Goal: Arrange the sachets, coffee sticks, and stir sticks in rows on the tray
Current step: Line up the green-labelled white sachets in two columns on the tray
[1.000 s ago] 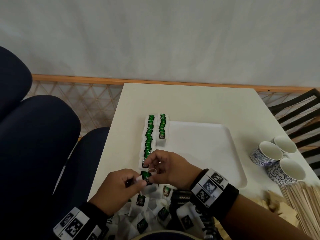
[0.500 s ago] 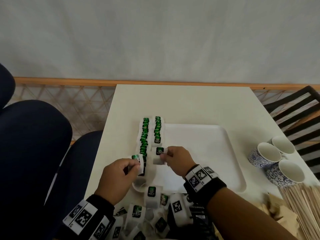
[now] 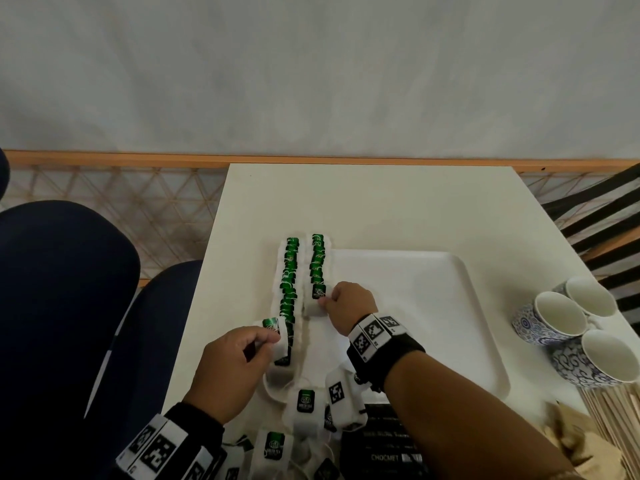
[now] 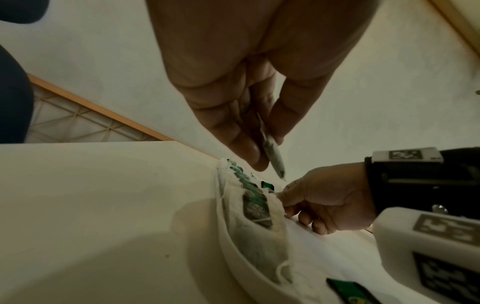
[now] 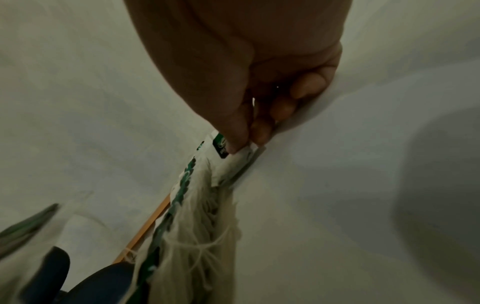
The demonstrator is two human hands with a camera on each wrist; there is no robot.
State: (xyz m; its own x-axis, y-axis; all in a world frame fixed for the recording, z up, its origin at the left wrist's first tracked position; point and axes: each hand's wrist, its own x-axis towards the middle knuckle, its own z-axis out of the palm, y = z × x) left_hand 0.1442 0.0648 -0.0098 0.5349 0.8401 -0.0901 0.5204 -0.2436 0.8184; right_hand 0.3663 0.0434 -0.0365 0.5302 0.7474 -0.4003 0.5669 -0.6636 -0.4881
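Note:
Two rows of green-tagged tea sachets [image 3: 290,271] run along the left side of the white tray [image 3: 433,306]. My right hand [image 3: 325,301] pinches a sachet [image 3: 317,299] at the near end of the right row [image 3: 318,261], low on the tray; in the right wrist view the thumb and fingers [image 5: 255,133] hold its edge [image 5: 241,158]. My left hand [image 3: 273,337] pinches another sachet [image 3: 275,336] held upright above the near end of the left row; the left wrist view shows it [image 4: 272,152] between thumb and fingers.
A heap of loose sachets [image 3: 304,410] and dark coffee sticks [image 3: 388,441] lies at the near table edge. Three patterned cups [image 3: 571,327] stand at the right, wooden stir sticks [image 3: 616,427] near them. Dark chairs [image 3: 62,306] stand left of the table.
Both hands moved away from the heap onto the tray. The right hand carried its sachet to the end of the right row; the left hand lifted its sachet toward the left row.

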